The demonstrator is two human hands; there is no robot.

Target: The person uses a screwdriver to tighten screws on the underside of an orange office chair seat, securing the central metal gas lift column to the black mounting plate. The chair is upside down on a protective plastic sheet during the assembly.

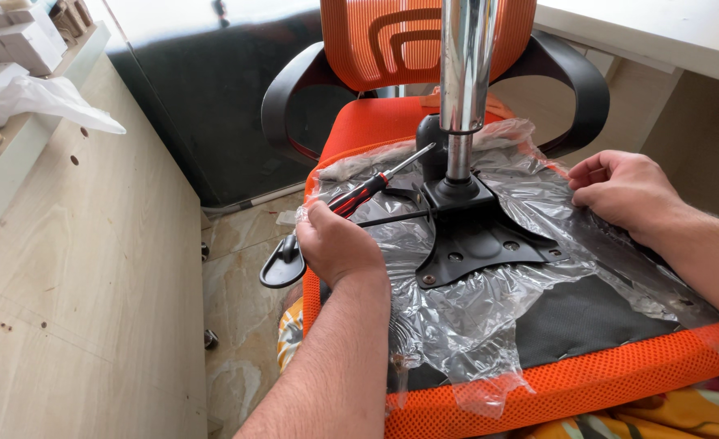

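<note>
Step in hand, by my reading: fastening the black mounting plate (477, 244) to the underside of the orange mesh seat (571, 382). The seat lies upside down, partly under clear plastic wrap (457, 317). The plate sits at its middle, with the chrome gas-lift column (465, 73) rising from it.

Left hand (339, 244): knuckles up, at the seat's left edge, grip closed round the red-and-black handle of a screwdriver (376, 185). The shaft points up and right toward the base of the column; its tip is not on any screw.

Right hand (623, 191): palm down on the plastic at the seat's right side, fingers curled loosely, holding nothing, pressing wrap and seat flat.

Next move likely calls for bringing the tip down to one of the plate's holes and keeping the shaft square to it; loose wrap may bunch under the plate.

A black armrest piece (282, 264) lies on the tiled floor (238, 301), left of the seat.
</note>
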